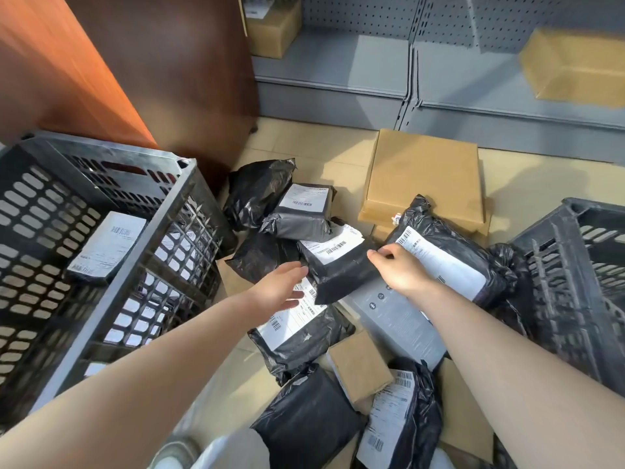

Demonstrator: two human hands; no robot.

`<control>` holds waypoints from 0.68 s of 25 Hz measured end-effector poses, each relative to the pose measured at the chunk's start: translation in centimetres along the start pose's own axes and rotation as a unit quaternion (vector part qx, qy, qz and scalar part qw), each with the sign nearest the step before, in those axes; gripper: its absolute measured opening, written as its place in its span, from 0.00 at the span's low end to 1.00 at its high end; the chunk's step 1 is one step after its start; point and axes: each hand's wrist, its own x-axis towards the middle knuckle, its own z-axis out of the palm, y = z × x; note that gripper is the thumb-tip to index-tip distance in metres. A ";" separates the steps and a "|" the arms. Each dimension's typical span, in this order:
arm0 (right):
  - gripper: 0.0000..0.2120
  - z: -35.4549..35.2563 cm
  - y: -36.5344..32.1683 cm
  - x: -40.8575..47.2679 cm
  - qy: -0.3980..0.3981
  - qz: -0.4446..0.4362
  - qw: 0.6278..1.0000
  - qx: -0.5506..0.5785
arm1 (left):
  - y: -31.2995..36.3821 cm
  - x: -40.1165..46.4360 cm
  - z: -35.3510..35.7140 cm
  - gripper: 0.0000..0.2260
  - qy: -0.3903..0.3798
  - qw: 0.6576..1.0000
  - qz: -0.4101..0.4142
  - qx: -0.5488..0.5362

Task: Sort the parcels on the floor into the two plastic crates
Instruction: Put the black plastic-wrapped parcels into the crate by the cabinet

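Observation:
A pile of black poly-bag parcels with white labels and brown cardboard boxes covers the floor. My right hand [402, 267] grips the edge of a black bagged parcel [338, 269] in the middle of the pile. My left hand [280, 287] reaches toward the same parcel with straight fingers, just above another labelled bag [297, 330]. A black plastic crate [162, 231] stands at the left with one labelled parcel [108, 247] inside. A second black crate [581, 275] stands at the right; its contents are hidden.
A flat brown box [424, 174] lies behind the pile, and a grey box [399, 319] under my right forearm. A wooden cabinet [152, 62] rises at the back left. Grey metal shelving [439, 79] with cardboard boxes lines the back.

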 end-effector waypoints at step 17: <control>0.33 1.9 -1.0 -1.6 -0.200 0.146 0.953 0.174 | -0.9 0.5 0.0 0.19 0.027 0.974 -0.106 -0.197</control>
